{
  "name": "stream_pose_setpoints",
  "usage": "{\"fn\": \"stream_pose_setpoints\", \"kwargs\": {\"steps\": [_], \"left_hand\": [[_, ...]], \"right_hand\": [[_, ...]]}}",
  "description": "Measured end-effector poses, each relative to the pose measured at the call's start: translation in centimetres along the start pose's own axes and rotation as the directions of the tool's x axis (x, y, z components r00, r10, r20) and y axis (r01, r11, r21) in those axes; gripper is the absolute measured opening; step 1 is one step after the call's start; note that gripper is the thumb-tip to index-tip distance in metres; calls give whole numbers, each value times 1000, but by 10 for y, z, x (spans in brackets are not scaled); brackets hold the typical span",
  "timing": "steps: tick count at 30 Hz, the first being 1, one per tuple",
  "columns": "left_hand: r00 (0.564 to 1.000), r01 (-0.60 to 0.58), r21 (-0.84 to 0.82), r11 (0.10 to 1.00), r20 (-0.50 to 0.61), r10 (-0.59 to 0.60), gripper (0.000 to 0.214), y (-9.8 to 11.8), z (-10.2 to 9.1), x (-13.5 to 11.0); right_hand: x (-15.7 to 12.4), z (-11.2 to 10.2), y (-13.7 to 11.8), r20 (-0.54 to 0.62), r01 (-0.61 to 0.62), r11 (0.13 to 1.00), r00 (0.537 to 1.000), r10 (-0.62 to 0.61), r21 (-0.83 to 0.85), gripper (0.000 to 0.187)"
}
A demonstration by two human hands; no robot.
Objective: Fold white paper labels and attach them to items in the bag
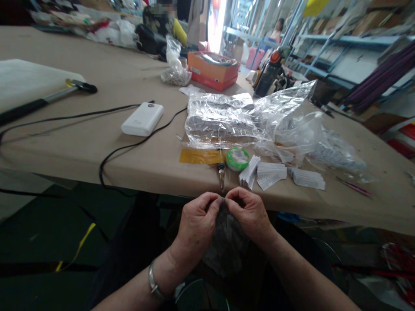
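Thumb and forefinger of the left hand (197, 220) and right hand (249, 212) pinch a tiny piece (223, 198) between them, just off the table (171, 179) edge; its long axis is too small to discern. Beyond, the iron (221, 172) points its tip toward the hands, beside a green tin (237, 159).

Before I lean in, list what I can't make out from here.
- Head view: what, if anything, the left hand and right hand pinch; too small and covered by their grip.
- Head view: print on the white cards; too small, blurred.
- Head view: far end of the metal-tipped tool; lost behind clear plastic and glare.
- Head view: bottom of the orange box; hidden by its wall.
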State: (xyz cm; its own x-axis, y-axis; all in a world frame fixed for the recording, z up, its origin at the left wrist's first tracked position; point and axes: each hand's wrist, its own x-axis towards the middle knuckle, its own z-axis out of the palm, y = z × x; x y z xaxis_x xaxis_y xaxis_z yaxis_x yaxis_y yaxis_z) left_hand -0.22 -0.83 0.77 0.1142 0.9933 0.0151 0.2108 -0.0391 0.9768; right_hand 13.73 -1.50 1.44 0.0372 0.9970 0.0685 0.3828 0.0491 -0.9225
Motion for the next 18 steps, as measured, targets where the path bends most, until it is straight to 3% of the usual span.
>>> {"fn": "stream_pose_setpoints", "kwargs": {"steps": [6,18], "left_hand": [[1000,-26,34,999,-10,27,15,-1,-1,2],[999,-28,9,1000,-22,28,15,-3,1,6]], "right_hand": [[2,2,3,-31,114,992,993,-116,-50,11],[5,1,6,-59,122,991,990,-125,-59,11]]}}
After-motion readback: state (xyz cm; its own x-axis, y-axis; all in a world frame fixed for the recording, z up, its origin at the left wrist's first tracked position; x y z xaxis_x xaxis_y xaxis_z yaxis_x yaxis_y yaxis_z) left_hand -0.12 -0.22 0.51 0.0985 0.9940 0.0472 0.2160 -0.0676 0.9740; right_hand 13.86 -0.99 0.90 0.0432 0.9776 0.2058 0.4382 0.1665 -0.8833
